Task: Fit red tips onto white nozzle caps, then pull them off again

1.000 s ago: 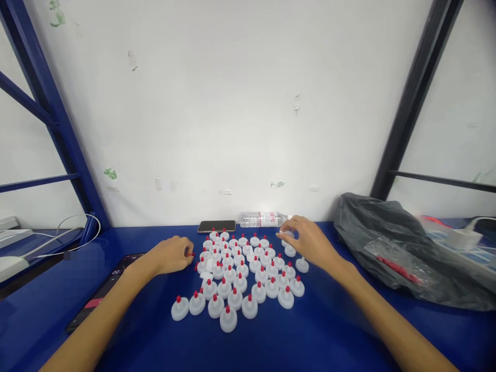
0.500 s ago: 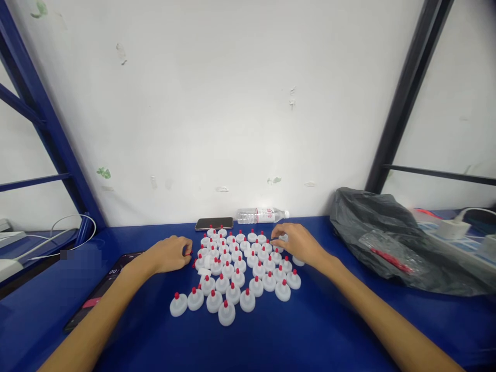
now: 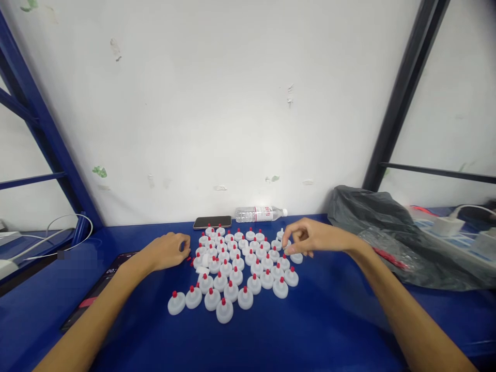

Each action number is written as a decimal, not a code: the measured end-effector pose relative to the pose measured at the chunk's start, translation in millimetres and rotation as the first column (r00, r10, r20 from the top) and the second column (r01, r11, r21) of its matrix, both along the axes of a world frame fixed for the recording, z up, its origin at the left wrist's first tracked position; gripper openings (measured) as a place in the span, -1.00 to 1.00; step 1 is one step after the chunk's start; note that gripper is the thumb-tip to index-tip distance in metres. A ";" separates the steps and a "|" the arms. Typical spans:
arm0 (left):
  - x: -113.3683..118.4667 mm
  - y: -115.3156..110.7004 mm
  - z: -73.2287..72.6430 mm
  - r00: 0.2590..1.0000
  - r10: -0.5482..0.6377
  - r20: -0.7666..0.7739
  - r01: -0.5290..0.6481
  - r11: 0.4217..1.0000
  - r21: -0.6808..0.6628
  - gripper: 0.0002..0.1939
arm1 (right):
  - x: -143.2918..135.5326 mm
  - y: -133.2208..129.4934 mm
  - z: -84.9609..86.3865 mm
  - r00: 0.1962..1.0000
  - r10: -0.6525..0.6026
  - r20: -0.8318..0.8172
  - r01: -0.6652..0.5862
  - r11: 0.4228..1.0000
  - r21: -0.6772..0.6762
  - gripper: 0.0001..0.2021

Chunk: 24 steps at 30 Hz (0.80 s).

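While red-tipped white caps [image 3: 224, 312] are standing clustered on the blue counter [image 3: 248, 346], the left hand [image 3: 168, 251] is resting at their left side, its fingers curling beside loose red pieces [image 3: 189, 259]; whether its grip is holding any, one cannot tell. The right hand [image 3: 312, 235] is hanging over untipped white caps [image 3: 297, 258] at the cluster's right edge, fingers bending; whether its grip is holding one, one cannot tell. Behind, a dark phone [image 3: 212, 222] and a clear bottle [image 3: 246, 214] are lying near the wall [image 3: 232, 103].
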State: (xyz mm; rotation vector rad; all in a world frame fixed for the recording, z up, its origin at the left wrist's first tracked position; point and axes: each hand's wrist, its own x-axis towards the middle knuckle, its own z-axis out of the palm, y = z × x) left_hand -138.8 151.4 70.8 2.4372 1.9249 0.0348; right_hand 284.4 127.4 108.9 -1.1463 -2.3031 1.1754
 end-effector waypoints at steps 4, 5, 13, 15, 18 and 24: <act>2.1 1.4 2.1 1.000 -0.009 -0.009 0.009 0.999 0.033 -0.82 | 4.4 4.3 -7.1 0.982 0.101 0.157 -0.079 0.987 -0.143 -0.57; 3.0 1.5 2.6 1.000 -0.011 -0.011 0.012 0.999 0.041 -0.81 | 4.6 7.0 -10.6 0.976 0.117 0.185 -0.083 0.980 -0.181 -0.56; 11.7 -3.1 10.1 0.999 -0.037 0.021 0.032 0.985 0.170 -0.74 | 7.3 9.3 -9.3 0.991 0.102 0.087 -0.103 0.995 0.000 -0.68; 14.4 -5.4 12.6 0.998 -0.048 0.039 0.038 0.973 0.227 -0.75 | 4.5 4.2 -4.4 0.997 0.077 -0.029 -0.076 0.997 0.019 -0.69; 20.3 -10.7 14.8 0.995 -0.080 0.058 0.059 0.952 0.299 -0.76 | -9.1 -1.4 -5.1 0.964 0.033 -0.265 -0.031 0.999 0.012 -0.71; 34.8 -22.4 13.4 0.973 -0.218 0.072 0.175 0.908 0.380 -0.77 | -45.8 -0.3 -28.3 0.889 0.058 -0.455 -0.060 0.998 0.009 -0.74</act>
